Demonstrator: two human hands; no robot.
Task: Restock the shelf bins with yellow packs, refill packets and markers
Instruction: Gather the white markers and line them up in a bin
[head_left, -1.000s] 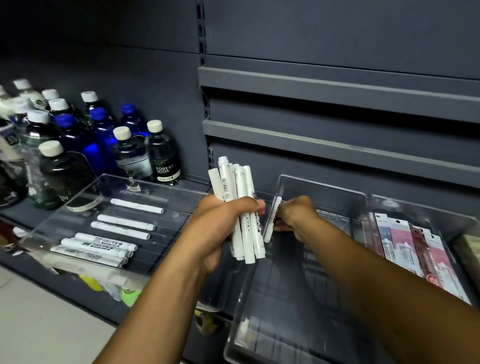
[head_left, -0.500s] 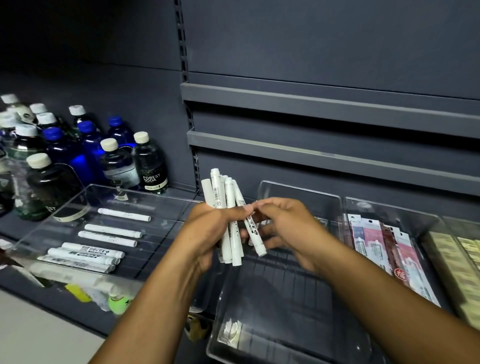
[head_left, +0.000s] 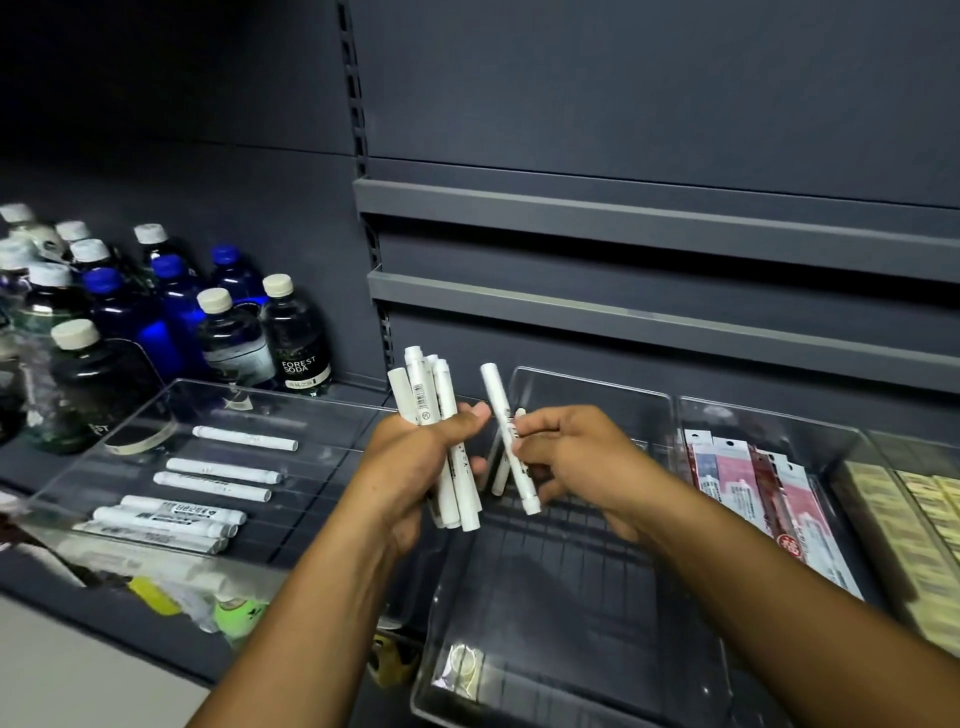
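**While both hands grip markers, bins stand part-stocked**

As the person stands at the shelf, the left hand (head_left: 415, 457) is clenched round a bundle of white markers (head_left: 423, 395). The bundle is held upright, and four cap ends can be counted above the fist. The right hand (head_left: 576, 457) pinches a single marker (head_left: 498, 400) between thumb and fingertips, its top leaning left towards the bundle without touching it. A second white shaft shows partly behind this marker; which hand holds it cannot be told.

Both forearms enter from the lower edge and converge, so the hands meet above the rear of the middle bin (head_left: 592, 384). One small packet (head_left: 462, 665) lies in that bin's front corner.

The left bin (head_left: 156, 415) holds six countable loose markers (head_left: 244, 439), all lying flat and crosswise; the front ones are packed tight, so the count is uncertain. The right bin (head_left: 753, 415) holds refill packets (head_left: 743, 483), four or five, overlapping. Yellow packs (head_left: 924, 519) sit at the far right in rows. About a dozen bottles (head_left: 296, 338) stand behind the left bin.
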